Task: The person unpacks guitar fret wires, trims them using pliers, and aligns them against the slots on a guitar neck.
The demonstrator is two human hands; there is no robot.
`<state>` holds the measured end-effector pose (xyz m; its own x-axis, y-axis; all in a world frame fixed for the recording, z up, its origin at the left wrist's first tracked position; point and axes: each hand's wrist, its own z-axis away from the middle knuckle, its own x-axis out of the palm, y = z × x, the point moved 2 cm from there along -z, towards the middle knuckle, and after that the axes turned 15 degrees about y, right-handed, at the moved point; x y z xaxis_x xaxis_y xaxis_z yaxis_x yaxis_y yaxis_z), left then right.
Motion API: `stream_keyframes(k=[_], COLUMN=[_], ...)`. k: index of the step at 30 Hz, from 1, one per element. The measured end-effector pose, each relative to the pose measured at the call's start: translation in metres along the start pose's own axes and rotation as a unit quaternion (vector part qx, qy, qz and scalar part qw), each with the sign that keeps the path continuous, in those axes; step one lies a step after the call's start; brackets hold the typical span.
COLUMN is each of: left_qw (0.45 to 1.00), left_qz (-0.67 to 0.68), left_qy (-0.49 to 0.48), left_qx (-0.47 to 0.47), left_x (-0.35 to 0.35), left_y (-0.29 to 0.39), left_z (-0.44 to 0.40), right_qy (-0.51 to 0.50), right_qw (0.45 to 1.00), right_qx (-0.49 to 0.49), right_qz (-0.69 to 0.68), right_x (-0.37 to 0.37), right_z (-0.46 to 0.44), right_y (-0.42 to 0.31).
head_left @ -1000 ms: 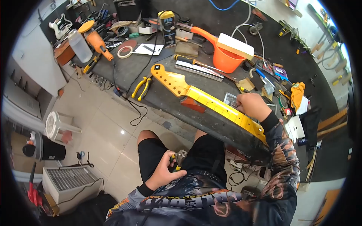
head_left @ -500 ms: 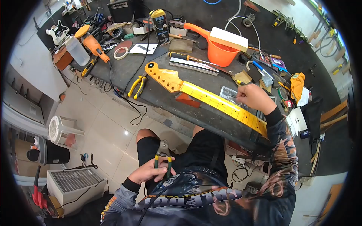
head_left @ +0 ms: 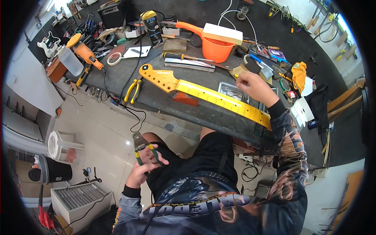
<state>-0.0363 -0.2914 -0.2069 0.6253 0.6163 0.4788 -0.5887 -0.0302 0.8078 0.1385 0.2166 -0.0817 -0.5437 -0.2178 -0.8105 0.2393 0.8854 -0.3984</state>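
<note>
A glossy yellow guitar neck [head_left: 211, 96] lies across the dark worktop [head_left: 117, 76], over a reddish block [head_left: 185, 100]. Its headstock holes are drilled, without tuners; fret progress is indistinct. The left hand [head_left: 138, 173] grips metal nippers [head_left: 140, 141]; the right hand [head_left: 256, 88] curls near a clear tray [head_left: 227, 90], any pinched item indiscernible.

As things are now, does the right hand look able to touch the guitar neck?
Probably yes: the right hand is close to the guitar neck, and nothing visible stands between them. Whether this hand holds something small, I cannot tell.
</note>
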Motion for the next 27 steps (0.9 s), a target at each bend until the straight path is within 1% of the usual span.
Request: stream_keyframes(k=[1,2,3,4,5,6,8,9,10,11,12,13,14,15,16,17,18,20,22,24,27], left_qw=[0.999,0.999,0.995,0.987,0.982,0.982,0.968,0.957,0.956,0.947,0.938,0.929,0.928,0.913,0.897,0.873,0.874,0.831,0.835,0.834,0.848], left_qz=[-0.003,-0.003,-0.032,-0.060,-0.069,-0.070,-0.179,-0.209,-0.222,-0.253,-0.283,-0.295,-0.299,-0.335,-0.370,-0.407,-0.407,-0.465,-0.460,-0.457,-0.448], left_qy=[0.005,0.004,0.015,0.025,-0.002,-0.005,0.025,0.015,-0.014,-0.029,-0.045,-0.059,-0.067,-0.083,-0.098,-0.105,-0.105,-0.121,-0.118,-0.118,-0.104], left_qx=[0.034,0.031,0.089,0.148,0.176,0.174,0.176,0.199,0.191,0.194,0.197,0.217,0.214,0.218,0.222,0.247,0.243,0.279,0.280,0.285,0.263], left_x=[0.001,0.001,0.001,0.003,0.007,0.018,0.051,0.061,0.074,0.088,0.102,0.117,0.129,0.141,0.149,0.154,0.161,0.177,0.179,0.183,0.191], left_y=[0.008,0.013,0.019,0.027,0.034,0.043,0.061,0.061,0.063,0.065,0.066,0.067,0.070,0.073,0.074,0.073,0.075,0.081,0.071,0.063,0.051], left_z=[-0.007,-0.015,-0.024,-0.034,-0.045,-0.051,-0.061,-0.068,-0.073,-0.078,-0.082,-0.084,-0.085,-0.087,-0.089,-0.092,-0.091,-0.080,-0.076,-0.069,-0.060], right_qy=[0.069,0.068,0.052,0.037,0.033,0.036,0.077,0.105,0.133,0.155,0.168,0.167,0.165,0.170,0.184,0.195,0.193,0.234,0.237,0.285,0.275], right_qw=[0.996,0.996,0.993,0.972,0.944,0.943,0.896,0.891,0.886,0.884,0.896,0.885,0.874,0.872,0.857,0.841,0.840,0.872,0.872,0.873,0.865], right_qx=[-0.051,-0.048,0.056,0.159,0.214,0.217,0.246,0.253,0.261,0.247,0.246,0.264,0.282,0.288,0.299,0.308,0.312,0.248,0.242,0.198,0.205], right_qz=[-0.006,-0.005,-0.089,-0.171,-0.250,-0.248,-0.362,-0.361,-0.360,-0.366,-0.330,-0.344,-0.358,-0.358,-0.379,-0.399,-0.399,-0.351,-0.354,-0.343,-0.366], right_x=[-0.003,-0.005,-0.008,-0.013,-0.021,-0.021,-0.020,-0.019,-0.017,-0.013,-0.014,-0.013,-0.011,-0.007,-0.003,0.000,0.002,0.005,0.011,0.013,0.008], right_z=[-0.002,0.000,0.004,0.007,0.012,0.022,0.042,0.051,0.058,0.065,0.071,0.077,0.083,0.087,0.091,0.093,0.096,0.104,0.115,0.122,0.134], right_y=[-0.006,-0.010,-0.011,-0.023,-0.048,-0.061,-0.082,-0.102,-0.123,-0.138,-0.152,-0.162,-0.169,-0.176,-0.181,-0.184,-0.185,-0.184,-0.179,-0.178,-0.176])
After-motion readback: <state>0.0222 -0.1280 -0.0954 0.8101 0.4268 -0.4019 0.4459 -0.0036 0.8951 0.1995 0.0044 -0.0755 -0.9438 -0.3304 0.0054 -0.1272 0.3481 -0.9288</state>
